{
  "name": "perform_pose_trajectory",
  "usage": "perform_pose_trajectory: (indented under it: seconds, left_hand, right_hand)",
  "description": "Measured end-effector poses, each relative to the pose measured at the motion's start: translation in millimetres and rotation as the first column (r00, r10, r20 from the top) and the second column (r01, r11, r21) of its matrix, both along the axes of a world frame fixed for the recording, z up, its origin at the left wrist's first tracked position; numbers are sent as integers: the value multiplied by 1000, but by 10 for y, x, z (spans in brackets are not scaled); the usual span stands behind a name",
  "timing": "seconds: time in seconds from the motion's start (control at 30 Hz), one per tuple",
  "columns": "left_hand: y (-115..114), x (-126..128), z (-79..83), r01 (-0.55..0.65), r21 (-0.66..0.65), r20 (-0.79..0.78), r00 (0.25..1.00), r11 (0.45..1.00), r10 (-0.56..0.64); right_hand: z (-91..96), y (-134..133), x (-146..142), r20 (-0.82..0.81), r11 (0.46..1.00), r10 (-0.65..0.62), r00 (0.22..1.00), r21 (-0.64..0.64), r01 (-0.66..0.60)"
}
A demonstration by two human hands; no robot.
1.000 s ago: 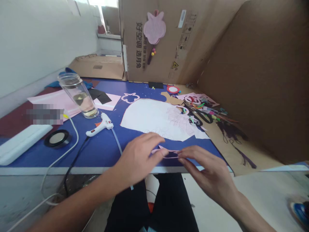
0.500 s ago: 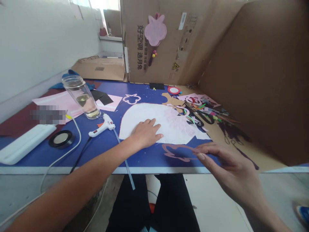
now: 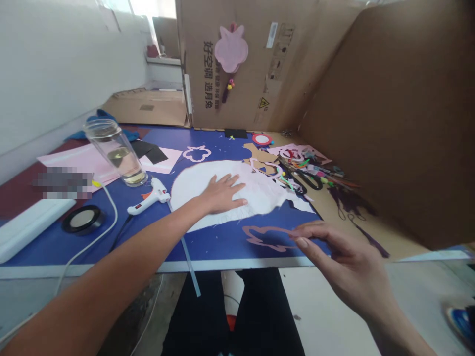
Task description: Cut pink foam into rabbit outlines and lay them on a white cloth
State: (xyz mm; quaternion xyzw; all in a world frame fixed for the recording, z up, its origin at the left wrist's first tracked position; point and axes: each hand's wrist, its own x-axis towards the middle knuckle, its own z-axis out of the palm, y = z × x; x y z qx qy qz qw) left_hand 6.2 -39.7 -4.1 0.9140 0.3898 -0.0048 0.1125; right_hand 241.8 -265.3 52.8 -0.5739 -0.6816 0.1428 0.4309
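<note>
My left hand [image 3: 224, 194] lies flat with fingers spread on a white sheet of fabric [image 3: 189, 190] with a rounded left side and a frayed front edge. Between thumb and fingers, my right hand [image 3: 334, 252] pinches a thin pink cut-out frame [image 3: 260, 242] and holds it above the table near the front edge. A similar pink cut-out frame [image 3: 197, 154] lies behind the fabric. To the left of the fabric rests a white hot glue gun [image 3: 150, 198], its clear glue stick [image 3: 190, 267] reaching over the table edge.
A glass bottle [image 3: 120, 158] of pale liquid, a roll of black tape [image 3: 82, 218] and a white power strip [image 3: 35, 230] stand left. At right are scissors [image 3: 309, 179], paper scraps and dark tassels [image 3: 341, 200]. Cardboard walls [image 3: 356, 113] enclose the back and right.
The white fabric has turned and shifted left and toward me under my left hand, and its right end has pulled away from the scraps. My right hand still holds the pink frame.
</note>
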Motion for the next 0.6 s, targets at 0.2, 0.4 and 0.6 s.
perform_pose_trajectory:
  seconds: [0.2, 0.4, 0.6]
  left_hand:
    - [68, -5, 41, -400, 77, -43, 914, 913, 404]
    - [157, -126, 149, 16, 5, -28, 999, 1000, -16]
    - [247, 103, -3, -92, 14, -4, 996, 996, 92]
  right_hand:
    - [-24, 46, 64, -46, 998, -55, 997, -22, 54]
    - [210, 341, 139, -70, 990, -123, 990, 59, 127]
    - [378, 1228, 349, -338, 952, -153, 929, 201, 230]
